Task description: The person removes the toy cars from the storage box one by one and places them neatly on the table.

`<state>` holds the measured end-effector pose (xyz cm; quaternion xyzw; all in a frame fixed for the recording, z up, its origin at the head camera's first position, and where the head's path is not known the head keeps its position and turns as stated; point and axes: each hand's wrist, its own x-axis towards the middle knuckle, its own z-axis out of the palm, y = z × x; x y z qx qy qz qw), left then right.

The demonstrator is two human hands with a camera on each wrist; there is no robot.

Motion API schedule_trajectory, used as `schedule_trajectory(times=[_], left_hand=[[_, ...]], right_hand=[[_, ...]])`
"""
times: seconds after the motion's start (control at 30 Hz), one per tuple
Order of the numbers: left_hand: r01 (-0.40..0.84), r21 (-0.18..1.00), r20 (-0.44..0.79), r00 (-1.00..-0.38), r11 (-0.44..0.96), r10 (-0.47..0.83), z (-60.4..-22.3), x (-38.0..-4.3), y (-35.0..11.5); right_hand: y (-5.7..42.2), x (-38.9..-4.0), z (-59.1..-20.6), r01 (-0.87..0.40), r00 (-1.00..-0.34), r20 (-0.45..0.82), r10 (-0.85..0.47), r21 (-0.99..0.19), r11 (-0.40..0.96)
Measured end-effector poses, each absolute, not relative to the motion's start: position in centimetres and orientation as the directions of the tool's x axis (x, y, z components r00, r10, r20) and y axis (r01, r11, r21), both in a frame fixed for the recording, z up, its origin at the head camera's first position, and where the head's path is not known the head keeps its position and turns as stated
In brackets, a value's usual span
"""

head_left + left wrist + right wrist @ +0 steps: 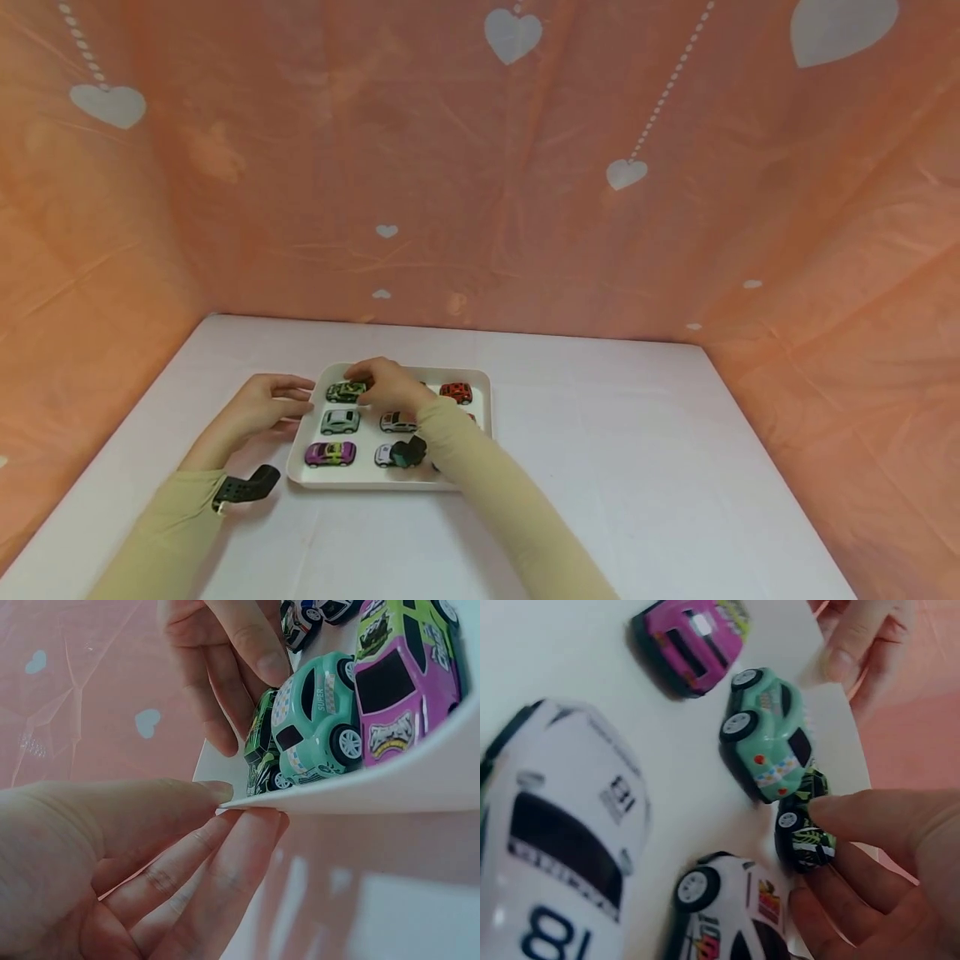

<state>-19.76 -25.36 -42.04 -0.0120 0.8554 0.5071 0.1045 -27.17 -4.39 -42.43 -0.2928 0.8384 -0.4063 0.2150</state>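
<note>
"How are the hands set?"

"The left hand [258, 408] is at the left edge of the white, round-cornered rectangular tray [375, 484], thumb above the rim and fingers below, pinching it. The right hand [393, 390] reaches across the tray from its near right side, thumb and fingers pinching a black-and-green patterned toy car [345, 392]."

"Where is that car?"

"Inside the tray, at its far left corner."

"What else is in there?"

"Down the tray's left side, a mint-green rounded toy car [341, 422], then a purple-and-lime toy car [330, 454] at the near left corner. Along its middle, a white toy car with coloured decals [397, 422] and, nearer, a white toy car numbered 18 [577, 817]. A red-and-black toy car [456, 392] sits at the far right corner. The right arm partly hides others."

"And around it?"

"A white tabletop [637, 442] under the tray; beyond, orange-pink cloth walls [450, 167] printed with pale hearts."
</note>
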Motion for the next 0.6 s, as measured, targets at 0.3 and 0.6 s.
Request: schedule_trajectory(times=[0.3, 0.6], left_hand=[[-0.135, 0.868, -0.199, -0.976, 0.479, 0.085, -42.13, -19.66, -25.46], [-0.134, 0.864, -0.197, -0.977, 0.485, 0.082, -41.92, -19.67, -25.39]], right_hand=[[-4.8, -26.94, -42.31, -0.358, -0.766, -0.101, -0.635, -0.754, 0.551], [-4.61, -27.05, -42.75, -0.333, -0.79, -0.077, -0.608, -0.779, 0.531]])
